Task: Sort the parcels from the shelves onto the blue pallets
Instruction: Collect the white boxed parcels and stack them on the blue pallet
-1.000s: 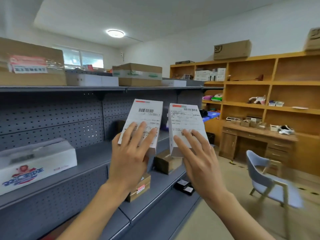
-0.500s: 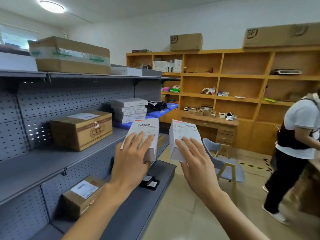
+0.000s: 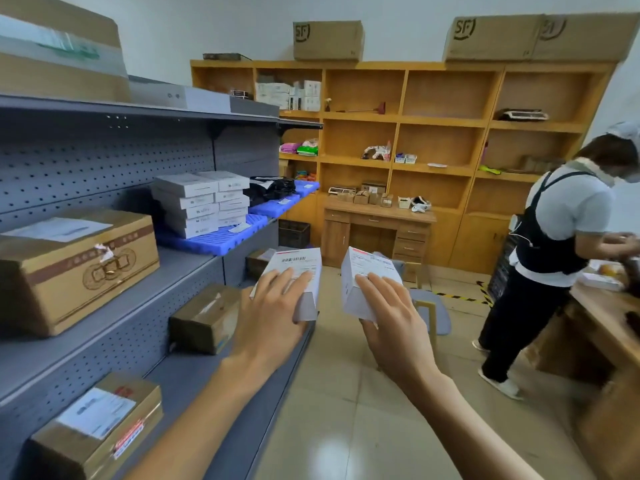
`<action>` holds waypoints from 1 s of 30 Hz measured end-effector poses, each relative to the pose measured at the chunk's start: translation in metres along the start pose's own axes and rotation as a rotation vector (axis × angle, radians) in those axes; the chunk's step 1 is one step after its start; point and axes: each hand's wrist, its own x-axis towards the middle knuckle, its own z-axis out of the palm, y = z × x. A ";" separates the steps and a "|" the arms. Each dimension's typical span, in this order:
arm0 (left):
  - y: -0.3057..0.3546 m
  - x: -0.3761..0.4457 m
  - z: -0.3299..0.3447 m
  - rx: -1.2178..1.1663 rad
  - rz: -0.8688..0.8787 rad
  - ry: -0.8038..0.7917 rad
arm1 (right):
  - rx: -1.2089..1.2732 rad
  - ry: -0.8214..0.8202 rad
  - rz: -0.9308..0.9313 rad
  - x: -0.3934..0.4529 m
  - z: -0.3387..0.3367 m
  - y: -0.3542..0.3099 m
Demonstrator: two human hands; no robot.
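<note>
My left hand [image 3: 268,313] holds a small white parcel [image 3: 298,266] with a barcode label, fingers laid over its top. My right hand [image 3: 393,320] holds a second white labelled parcel [image 3: 367,268] the same way, just to the right. Both are carried in front of me over the aisle. Blue pallets [image 3: 214,239] lie on the middle grey shelf ahead on the left, bearing two stacks of white boxes [image 3: 201,202] and black bags [image 3: 270,188].
Grey shelving [image 3: 104,317] runs along my left with brown cartons [image 3: 76,265] on it. A wooden bookcase [image 3: 398,133] and desk [image 3: 377,220] stand at the far wall. A person [image 3: 550,258] works at a table on the right; a grey chair [image 3: 433,317] sits behind my hands.
My view has turned right and moved along the shelving toward the blue pallets. Both hands have carried their parcels lower. The person on the right is now nearer.
</note>
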 end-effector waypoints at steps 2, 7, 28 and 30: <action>-0.002 0.017 0.019 0.005 0.005 -0.001 | -0.002 0.005 0.021 0.009 0.016 0.017; 0.004 0.066 0.071 0.018 0.008 -0.049 | -0.002 -0.009 0.037 0.034 0.050 0.071; -0.006 0.273 0.261 -0.016 -0.059 -0.092 | 0.024 -0.057 0.019 0.187 0.191 0.263; -0.017 0.296 0.278 -0.035 -0.070 -0.097 | 0.020 -0.060 0.033 0.208 0.211 0.277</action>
